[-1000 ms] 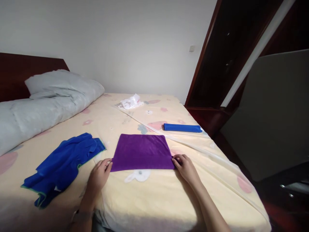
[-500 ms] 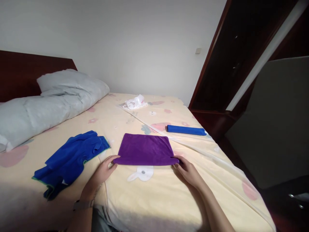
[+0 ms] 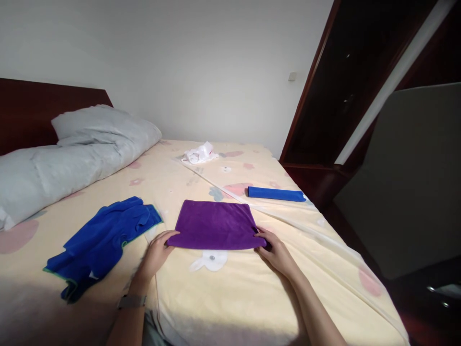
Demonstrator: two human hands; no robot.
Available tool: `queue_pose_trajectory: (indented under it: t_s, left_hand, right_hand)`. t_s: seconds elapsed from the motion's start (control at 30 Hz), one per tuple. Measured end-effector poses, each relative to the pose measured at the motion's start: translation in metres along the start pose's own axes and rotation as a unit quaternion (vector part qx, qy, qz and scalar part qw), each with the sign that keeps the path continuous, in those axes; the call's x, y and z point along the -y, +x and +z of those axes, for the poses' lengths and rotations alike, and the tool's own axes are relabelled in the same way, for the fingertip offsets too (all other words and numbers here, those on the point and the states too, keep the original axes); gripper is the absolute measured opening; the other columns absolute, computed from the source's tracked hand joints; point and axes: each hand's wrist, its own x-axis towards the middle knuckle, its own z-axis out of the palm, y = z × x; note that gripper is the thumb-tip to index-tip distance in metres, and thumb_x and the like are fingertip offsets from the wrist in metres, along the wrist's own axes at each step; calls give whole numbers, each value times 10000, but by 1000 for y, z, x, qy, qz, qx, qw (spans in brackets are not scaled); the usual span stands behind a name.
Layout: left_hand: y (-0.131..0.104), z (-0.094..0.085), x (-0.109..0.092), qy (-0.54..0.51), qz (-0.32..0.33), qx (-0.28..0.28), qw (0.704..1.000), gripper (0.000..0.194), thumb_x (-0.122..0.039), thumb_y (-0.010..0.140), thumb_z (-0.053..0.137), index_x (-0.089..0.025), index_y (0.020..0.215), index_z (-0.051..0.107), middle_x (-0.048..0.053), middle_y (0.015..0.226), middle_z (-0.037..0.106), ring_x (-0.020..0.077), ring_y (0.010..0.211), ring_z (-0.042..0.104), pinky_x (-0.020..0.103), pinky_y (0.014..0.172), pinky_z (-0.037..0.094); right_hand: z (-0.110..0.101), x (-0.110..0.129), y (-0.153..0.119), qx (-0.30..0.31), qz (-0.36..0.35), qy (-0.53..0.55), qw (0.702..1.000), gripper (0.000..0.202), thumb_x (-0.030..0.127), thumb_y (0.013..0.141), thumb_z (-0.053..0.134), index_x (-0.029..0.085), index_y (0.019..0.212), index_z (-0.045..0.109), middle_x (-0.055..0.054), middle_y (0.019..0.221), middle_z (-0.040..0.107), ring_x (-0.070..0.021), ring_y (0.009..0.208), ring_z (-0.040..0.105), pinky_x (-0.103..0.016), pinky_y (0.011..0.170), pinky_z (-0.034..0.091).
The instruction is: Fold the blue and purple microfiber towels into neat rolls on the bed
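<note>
— Left first: our left hand (image 3: 156, 254) pinches the near-left end of the purple cloth (image 3: 216, 222), lying on the bed (image 3: 237, 298)! How will it handle?
— Light, soft, floppy, we'd judge, hardly fragile; best held by both near ends, and rightward, our right hand (image 3: 275, 252) pinches the other!

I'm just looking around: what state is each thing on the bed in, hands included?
Purple cloth: laid out, near edge turned over
Left hand: gripping its near left corner
Right hand: gripping its near right corner
Green-edged blue cloth: rumpled
Blue strip: narrow, folded or rolled
White bag: crumpled
Grey quilt: bunched up
</note>
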Motion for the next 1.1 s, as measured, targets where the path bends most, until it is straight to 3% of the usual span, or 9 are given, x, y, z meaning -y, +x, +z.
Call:
queue_pose_trajectory:
  t_s: [0.07,0.2,0.43,0.53,0.63,0.77,0.83,1.0,1.1]
  left_hand:
    - [-1,-4,-2,9,19,-6,1000,470,-173,766,536,-279,1197,690,49,1306,644,240,1232,581,419,1094,442]
    - [-1,-7,-4,1,23,21,999,379,-229,803,549,-281,1134,725,54,1268,670,257,1222,586,441,1106,426]
    - [-2,-4,-9,-91,-101,-27,990,421,-532,834,607,-210,1097,674,86,1102,741,267,1038,678,377,920,548]
    - [-2,-5,-11,-107,-125,-35,986,441,-593,852,564,-193,993,684,88,1028,757,265,992,695,354,899,543]
    - [-4,-5,-9,-56,-150,-28,987,457,-610,838,554,-196,978,689,83,939,761,270,935,709,346,841,545]
    - [-7,-4,-11,27,-149,-21,988,551,-605,831,562,-224,1227,607,13,775,715,226,786,706,306,742,527]
    - [-9,-4,-12,50,-138,-17,989,535,-592,832,568,-241,1235,595,-22,722,671,194,716,685,278,705,511]
    - [-12,-7,-15,78,-110,-4,991,460,-569,862,515,-255,1180,620,-48,677,597,150,562,587,251,588,467]
    - [-13,-10,-16,114,-96,-12,989,409,-548,847,542,-273,1119,673,-29,705,632,162,581,602,264,602,483]
  right_hand:
    - [-1,-2,-1,-16,-26,-20,999,350,254,796,618,250,1133,710,-81,1438,540,-289,1337,483,-447,1116,398]
    - [-1,-2,-2,-14,-19,-29,999,372,244,806,604,259,1166,694,-79,1229,681,-292,1171,608,-455,1030,465]
    - [-8,12,-4,-30,89,154,984,380,427,923,554,235,1241,633,-68,1253,681,-270,1135,635,-371,974,493]
    - [-12,15,-7,-17,127,164,978,374,513,926,551,205,1079,695,-65,1037,749,-270,975,679,-336,836,531]
    - [-11,12,-10,4,166,108,980,433,582,917,526,197,899,724,-67,873,756,-277,853,694,-343,757,534]
    - [-7,7,-11,-30,186,84,978,464,576,848,629,257,1181,678,-69,1111,747,-297,1046,688,-381,896,527]
    - [-7,6,-12,-21,185,80,979,528,546,810,682,285,1266,628,-61,1129,743,-298,1061,686,-392,902,528]
    - [-11,9,-15,23,168,85,982,415,521,858,625,285,1199,621,-29,972,759,-258,891,712,-348,781,537]
    - [-15,13,-16,27,175,16,984,393,535,868,605,286,1172,627,-37,942,745,-267,864,701,-359,747,528]
